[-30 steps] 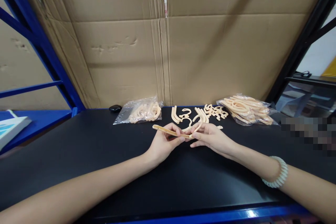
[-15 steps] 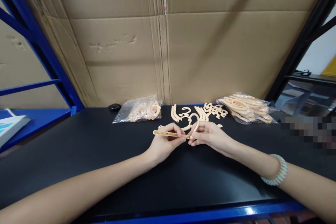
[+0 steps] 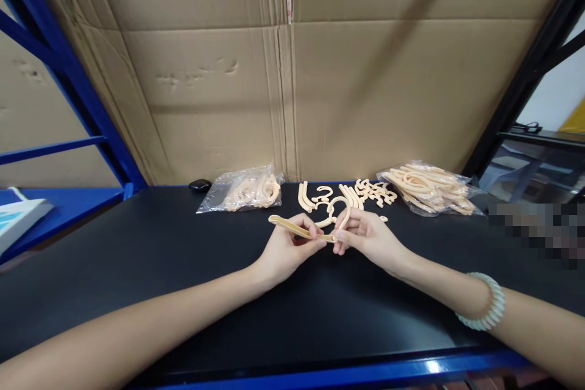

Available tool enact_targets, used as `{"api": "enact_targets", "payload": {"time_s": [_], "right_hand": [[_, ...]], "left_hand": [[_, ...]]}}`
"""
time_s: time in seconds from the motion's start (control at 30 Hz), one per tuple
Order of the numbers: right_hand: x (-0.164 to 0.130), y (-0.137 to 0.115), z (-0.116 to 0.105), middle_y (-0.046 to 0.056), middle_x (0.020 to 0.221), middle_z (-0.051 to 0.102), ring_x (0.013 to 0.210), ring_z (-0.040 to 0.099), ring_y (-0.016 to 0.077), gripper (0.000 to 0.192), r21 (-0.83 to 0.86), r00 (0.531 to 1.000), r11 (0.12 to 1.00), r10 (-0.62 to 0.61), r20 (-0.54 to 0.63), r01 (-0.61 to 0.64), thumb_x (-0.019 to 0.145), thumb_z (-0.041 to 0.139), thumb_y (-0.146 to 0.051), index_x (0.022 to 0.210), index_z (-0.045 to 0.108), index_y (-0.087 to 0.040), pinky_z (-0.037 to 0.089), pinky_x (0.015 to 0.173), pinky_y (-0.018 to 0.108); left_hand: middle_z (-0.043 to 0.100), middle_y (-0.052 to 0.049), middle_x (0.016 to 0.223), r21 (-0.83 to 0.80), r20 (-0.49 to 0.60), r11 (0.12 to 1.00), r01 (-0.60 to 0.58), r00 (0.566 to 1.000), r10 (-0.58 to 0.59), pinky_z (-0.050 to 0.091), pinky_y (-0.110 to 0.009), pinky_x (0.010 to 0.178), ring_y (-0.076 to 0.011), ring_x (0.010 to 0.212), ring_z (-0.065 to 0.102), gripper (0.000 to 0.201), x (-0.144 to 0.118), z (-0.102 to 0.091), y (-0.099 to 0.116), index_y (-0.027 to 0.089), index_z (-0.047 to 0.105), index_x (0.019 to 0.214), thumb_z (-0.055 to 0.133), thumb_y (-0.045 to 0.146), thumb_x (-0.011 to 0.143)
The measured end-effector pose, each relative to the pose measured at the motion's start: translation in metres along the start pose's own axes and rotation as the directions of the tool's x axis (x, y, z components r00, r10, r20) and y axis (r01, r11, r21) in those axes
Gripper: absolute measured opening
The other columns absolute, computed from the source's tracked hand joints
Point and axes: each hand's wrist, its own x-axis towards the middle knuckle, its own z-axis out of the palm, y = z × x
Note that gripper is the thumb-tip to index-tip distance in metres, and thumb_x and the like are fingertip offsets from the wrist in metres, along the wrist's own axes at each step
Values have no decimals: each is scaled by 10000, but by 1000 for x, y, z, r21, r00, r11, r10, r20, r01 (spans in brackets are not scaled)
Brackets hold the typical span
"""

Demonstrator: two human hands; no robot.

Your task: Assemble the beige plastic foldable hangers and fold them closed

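Observation:
My left hand (image 3: 284, 251) pinches a flat peach plastic hanger arm (image 3: 292, 228) that sticks out to the left. My right hand (image 3: 368, 237) grips a curved peach hook piece (image 3: 339, 207) whose lower end meets the arm's right end between my fingertips. Both hands hover just above the black tabletop (image 3: 159, 268), near its middle. A pale beaded bracelet (image 3: 489, 308) is on my right wrist.
Loose peach hooks and curved arms (image 3: 347, 194) lie behind my hands. A clear bag of parts (image 3: 244, 190) sits at back left, another bag (image 3: 429, 189) at back right. A small black object (image 3: 200, 184) lies by the cardboard wall (image 3: 292, 85). Blue shelf frame (image 3: 68, 79) stands left.
The arm's left end has tipped up a little, and my right hand has closed in on the joint with the hook. The view has shifted slightly.

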Motion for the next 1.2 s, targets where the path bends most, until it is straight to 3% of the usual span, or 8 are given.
{"api": "enact_targets", "payload": {"time_s": [0.37,0.57,0.73,0.83,0.93,1.0,1.1,1.2], "right_hand": [[1,2,2,-20,614,625,529,642,134,314,12,999,1000,-26,-28,26,695,752,-393,727,521,-184,533,522,274],[1,3,3,-5,640,638,553,648,142,294,-24,998,999,-44,-32,44,704,745,-382,730,532,-181,507,497,258],[1,5,0,37,783,645,675,603,145,212,-132,989,983,-136,-64,127,732,716,-371,738,624,-180,494,476,238],[3,7,-3,18,754,613,593,540,117,200,-141,989,981,-142,-51,134,754,694,-380,749,646,-186,471,434,234],[3,6,-2,14,748,615,558,527,104,201,-134,991,983,-131,-12,128,764,684,-384,769,655,-186,481,438,236],[3,5,0,12,721,615,547,535,106,217,-137,992,983,-126,-5,124,750,695,-395,759,656,-183,489,442,241],[4,1,1,13,699,625,535,548,107,246,-145,995,985,-99,-2,97,719,718,-409,764,664,-174,505,459,250],[12,-3,-12,33,725,640,606,587,135,313,-162,996,984,-83,-25,78,725,696,-450,844,684,-161,522,488,263]], "left_hand": [[532,49,696,-45,-67,998,31,997,-34,431,-245,636,-106,649,551,323,0,1,3,180,482,759,775,286,671],[566,55,712,-121,-107,987,106,987,-119,448,-243,669,-105,668,582,377,0,2,7,185,462,828,785,230,639],[602,53,696,-152,-174,978,143,970,-169,441,-249,665,-113,656,597,405,1,3,6,189,464,902,768,177,634],[634,31,773,-162,-151,981,109,979,-134,455,-262,689,-119,699,615,413,1,4,3,191,471,937,769,188,651],[691,-20,882,-211,-60,972,101,991,-117,480,-310,781,-162,818,662,449,0,5,1,200,446,952,784,209,657],[712,-25,853,-226,-26,967,120,991,-129,487,-337,812,-180,825,682,462,0,5,-1,204,427,943,791,213,658],[718,-10,773,-216,-54,966,142,986,-157,494,-337,799,-171,754,686,451,0,5,0,200,423,917,792,200,658],[729,-25,771,-226,-119,961,157,975,-187,488,-321,795,-156,743,679,437,1,5,3,192,425,909,781,165,656]]}}
